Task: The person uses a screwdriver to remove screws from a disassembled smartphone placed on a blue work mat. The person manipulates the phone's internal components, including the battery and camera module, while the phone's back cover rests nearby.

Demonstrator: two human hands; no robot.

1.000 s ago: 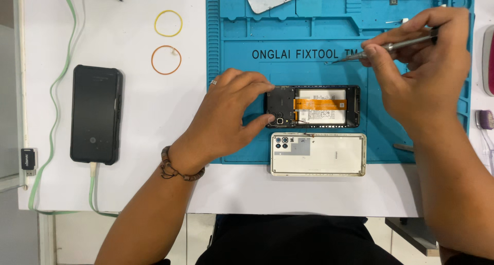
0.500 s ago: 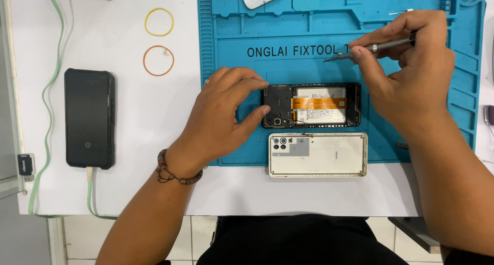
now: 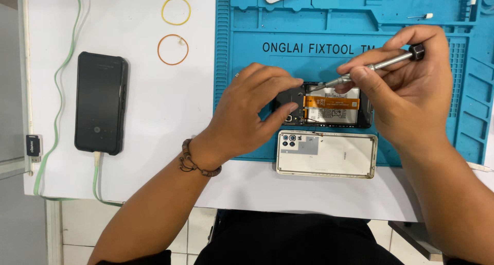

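Observation:
An opened phone [image 3: 329, 108] with an orange ribbon cable lies on a blue repair mat [image 3: 350, 33]. My left hand [image 3: 252, 110] presses on the phone's left end, fingers curled over its top edge. My right hand [image 3: 406, 90] grips a slim metal screwdriver [image 3: 378, 66], its tip touching the phone's upper edge near my left fingertips. The phone's white back cover [image 3: 329, 154], camera holes at its left, lies just below the phone, at the mat's front edge.
A black phone [image 3: 100, 103] lies on the white table at the left, plugged into a green cable [image 3: 56, 80]. Two rubber bands, yellow [image 3: 176, 11] and orange [image 3: 173, 49], lie beside the mat. Small parts sit in the mat's upper trays [image 3: 424, 16].
My right hand has brought the screwdriver down and to the left, from above the phone to its upper edge. My left hand stays on the phone.

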